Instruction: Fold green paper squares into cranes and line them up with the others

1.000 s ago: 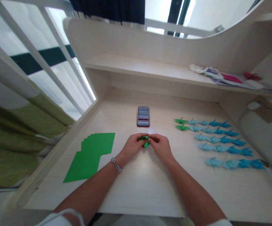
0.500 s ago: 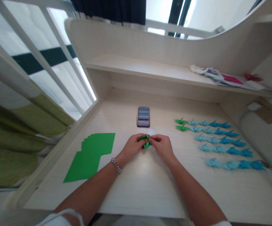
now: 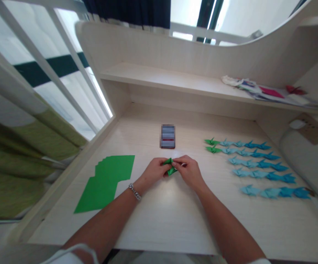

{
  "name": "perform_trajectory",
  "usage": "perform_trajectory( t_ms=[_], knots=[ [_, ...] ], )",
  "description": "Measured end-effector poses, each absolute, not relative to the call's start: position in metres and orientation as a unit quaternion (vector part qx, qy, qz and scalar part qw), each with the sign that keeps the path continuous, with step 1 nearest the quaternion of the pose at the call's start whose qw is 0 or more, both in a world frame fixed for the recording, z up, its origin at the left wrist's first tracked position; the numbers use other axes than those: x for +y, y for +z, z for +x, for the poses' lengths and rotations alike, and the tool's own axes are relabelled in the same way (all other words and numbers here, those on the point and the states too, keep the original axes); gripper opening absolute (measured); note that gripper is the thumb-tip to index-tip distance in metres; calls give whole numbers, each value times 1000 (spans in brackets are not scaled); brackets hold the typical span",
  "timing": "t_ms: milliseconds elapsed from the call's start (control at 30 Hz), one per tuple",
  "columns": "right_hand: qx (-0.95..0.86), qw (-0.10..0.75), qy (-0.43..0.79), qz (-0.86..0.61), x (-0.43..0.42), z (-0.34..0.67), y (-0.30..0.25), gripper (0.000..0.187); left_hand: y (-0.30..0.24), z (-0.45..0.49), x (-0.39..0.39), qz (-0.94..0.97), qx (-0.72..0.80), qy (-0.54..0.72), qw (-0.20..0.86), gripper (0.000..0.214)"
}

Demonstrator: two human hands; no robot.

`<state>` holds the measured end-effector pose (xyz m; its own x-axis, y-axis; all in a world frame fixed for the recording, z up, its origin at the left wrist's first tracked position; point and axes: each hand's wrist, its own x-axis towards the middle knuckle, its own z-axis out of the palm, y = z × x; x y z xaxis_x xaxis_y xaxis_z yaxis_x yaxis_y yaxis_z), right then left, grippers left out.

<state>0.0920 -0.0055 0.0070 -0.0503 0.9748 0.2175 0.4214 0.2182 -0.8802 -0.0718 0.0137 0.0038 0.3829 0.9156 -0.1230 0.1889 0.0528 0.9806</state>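
Note:
A small folded piece of green origami paper (image 3: 171, 171) is pinched between both hands over the middle of the desk. My left hand (image 3: 156, 170) grips its left side, with fingers closed. On the other side my right hand (image 3: 186, 167) pinches the paper near its upper right edge. Parts of the folds are hidden behind the fingers. Flat green paper sheets (image 3: 106, 183) lie overlapping to the left of my left hand. Over on the right are rows of folded paper cranes, among them a green crane (image 3: 213, 149) and a blue crane (image 3: 287, 178).
A phone (image 3: 168, 136) lies just beyond my hands. Papers (image 3: 269, 91) rest on the raised shelf (image 3: 161, 79) at the back. A wall socket (image 3: 311, 128) with a plugged cable is at the right. White rails and a green curtain (image 3: 15, 165) border the left.
The green paper has turned slightly and looks narrower between my fingers. My right fingers have shifted a little on it. The sheets, the cranes and the phone stay in place.

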Motion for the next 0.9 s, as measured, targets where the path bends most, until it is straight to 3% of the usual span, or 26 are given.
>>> perform_trajectory(
  t_ms=[400,900],
  knots=[
    [-650,445,303,-536,-6,88,4,15,5,-73,11,640,473,262,545,24],
    [-586,481,370,-537,-5,89,7,13,2,-74,11,657,471,227,544,20]
  ],
)
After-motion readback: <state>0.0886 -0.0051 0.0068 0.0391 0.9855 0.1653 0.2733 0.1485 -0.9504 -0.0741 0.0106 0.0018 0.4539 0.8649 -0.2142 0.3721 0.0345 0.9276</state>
